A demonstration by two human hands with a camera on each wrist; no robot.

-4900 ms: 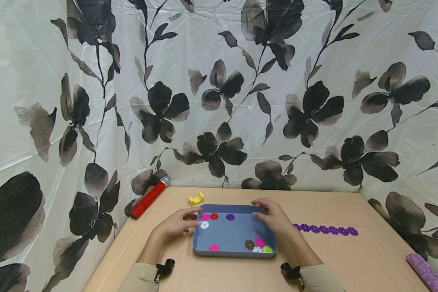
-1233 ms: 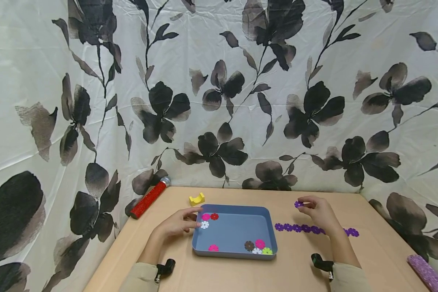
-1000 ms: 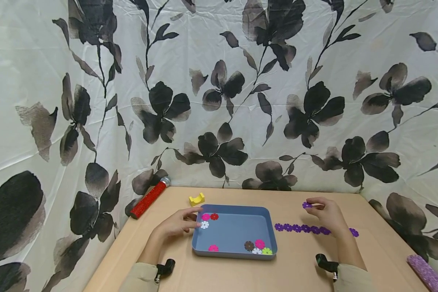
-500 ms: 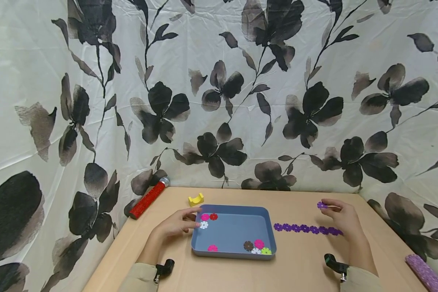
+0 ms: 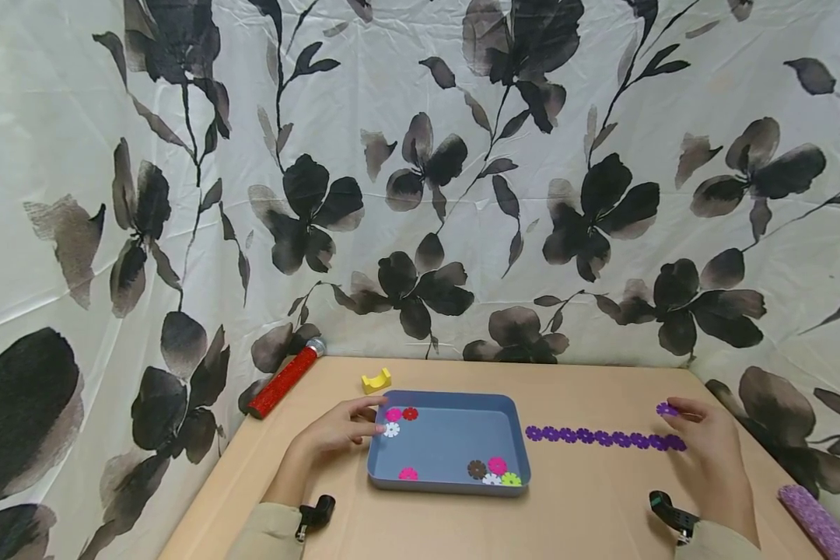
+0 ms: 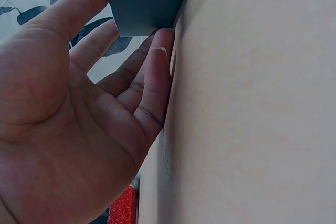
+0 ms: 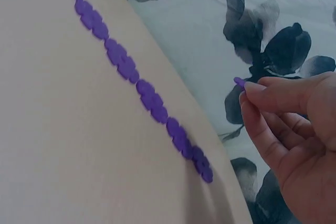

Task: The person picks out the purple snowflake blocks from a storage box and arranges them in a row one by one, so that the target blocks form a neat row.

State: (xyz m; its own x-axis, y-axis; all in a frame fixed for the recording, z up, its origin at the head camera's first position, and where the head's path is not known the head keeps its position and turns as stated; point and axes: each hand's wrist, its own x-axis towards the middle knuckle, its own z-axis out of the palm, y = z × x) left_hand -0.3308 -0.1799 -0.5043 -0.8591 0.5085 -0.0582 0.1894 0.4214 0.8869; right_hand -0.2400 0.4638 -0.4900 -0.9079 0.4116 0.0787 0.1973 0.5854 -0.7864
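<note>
My right hand (image 5: 714,439) pinches a purple flower-shaped disc (image 5: 665,408) between thumb and fingertips. In the right wrist view the disc (image 7: 239,82) shows edge-on, above and apart from the table. Below it lies a row of linked purple flower discs (image 5: 603,439), its right end close to the hand. My left hand (image 5: 332,426) rests against the left side of the blue-grey tray (image 5: 449,488). Its fingers are relaxed, touching the rim and outer wall. In the tray lie several loose flower discs, among them a red one (image 5: 410,414) and a brown one (image 5: 477,469).
Behind the tray stands a small yellow curved stand (image 5: 376,381). A red glittery tube (image 5: 285,381) with a silver end lies at the table's left edge. A purple glittery roll (image 5: 819,519) is at the right edge. Floral cloth (image 5: 504,257) hangs behind the table.
A purple disc has left the tray in my right hand, which has moved right along the row to its far end. The left hand has stayed at the tray.
</note>
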